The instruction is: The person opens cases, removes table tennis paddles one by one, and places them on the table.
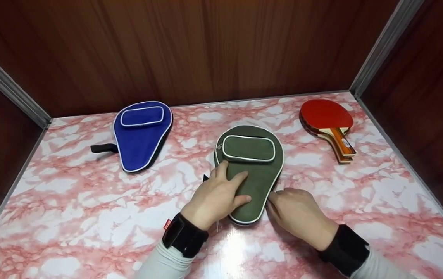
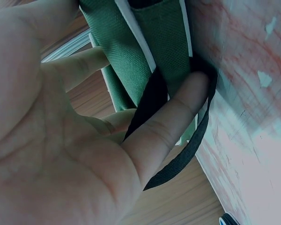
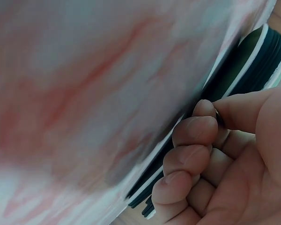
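Observation:
A green table tennis paddle case (image 1: 252,180) with white piping and a small front pocket lies on the table, its narrow end towards me. My left hand (image 1: 217,192) rests on its left side with fingers spread. In the left wrist view, one finger passes through the case's black strap loop (image 2: 189,150). At the case's right edge my right hand (image 1: 297,209) has its fingers curled. Its thumb and index finger pinch a small dark zipper pull (image 3: 218,118), mostly hidden by the fingertips. Another metal zipper pull (image 1: 219,147) shows at the upper left edge.
A blue paddle case (image 1: 140,143) with a black strap lies at the back left. Two stacked paddles, the upper one red (image 1: 326,114), lie at the back right. Brown wooden panels (image 1: 205,50) wall in the marbled table (image 1: 70,217) at the back and sides.

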The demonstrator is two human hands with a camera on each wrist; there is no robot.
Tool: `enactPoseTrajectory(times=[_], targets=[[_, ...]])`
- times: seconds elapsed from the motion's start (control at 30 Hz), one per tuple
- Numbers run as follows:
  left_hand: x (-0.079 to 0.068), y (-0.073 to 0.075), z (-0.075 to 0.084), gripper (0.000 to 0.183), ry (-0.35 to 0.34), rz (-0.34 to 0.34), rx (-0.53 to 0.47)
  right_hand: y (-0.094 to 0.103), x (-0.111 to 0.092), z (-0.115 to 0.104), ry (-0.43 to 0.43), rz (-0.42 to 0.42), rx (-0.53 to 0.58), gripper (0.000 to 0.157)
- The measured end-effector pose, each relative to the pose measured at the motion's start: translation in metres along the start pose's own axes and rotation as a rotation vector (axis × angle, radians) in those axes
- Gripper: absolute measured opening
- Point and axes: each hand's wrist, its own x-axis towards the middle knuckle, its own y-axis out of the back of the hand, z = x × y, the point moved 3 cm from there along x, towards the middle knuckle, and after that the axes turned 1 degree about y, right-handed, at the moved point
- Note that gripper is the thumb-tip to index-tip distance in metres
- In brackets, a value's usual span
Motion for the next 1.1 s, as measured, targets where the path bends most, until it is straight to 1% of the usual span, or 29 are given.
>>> enactPoseTrajectory(times=[0.3, 0.57, 0.67, 0.77, 0.87, 0.97, 1.03, 1.1], targets=[[-0.001, 0.001, 0.0, 0.065, 0.0, 0.01, -0.004, 0.002, -0.006, -0.01, 0.015, 0.0, 0.023, 0.03], [-0.002, 0.002, 0.001, 0.063, -0.002, 0.026, -0.01, 0.002, -0.012, -0.019, 0.037, 0.03, 0.024, 0.032], [-0.003, 0.002, 0.002, 0.063, -0.001, 0.042, 0.011, 0.002, -0.013, -0.021, 0.049, 0.031, 0.026, 0.031], [-0.004, 0.002, 0.007, 0.063, -0.009, 0.068, 0.059, 0.001, -0.014, -0.021, 0.053, 0.024, 0.034, 0.03], [-0.004, 0.001, 0.014, 0.06, -0.035, 0.111, 0.117, 0.002, -0.014, -0.02, 0.043, 0.015, 0.047, 0.03], [-0.005, 0.003, 0.021, 0.05, -0.093, 0.138, 0.171, 0.002, -0.015, -0.019, 0.031, 0.006, 0.058, 0.03], [-0.008, 0.006, 0.025, 0.035, -0.136, 0.121, 0.184, 0.003, -0.016, -0.019, 0.028, 0.002, 0.06, 0.029], [-0.012, 0.011, 0.028, 0.027, -0.176, 0.074, 0.189, 0.003, -0.017, -0.018, 0.028, -0.004, 0.064, 0.03]])
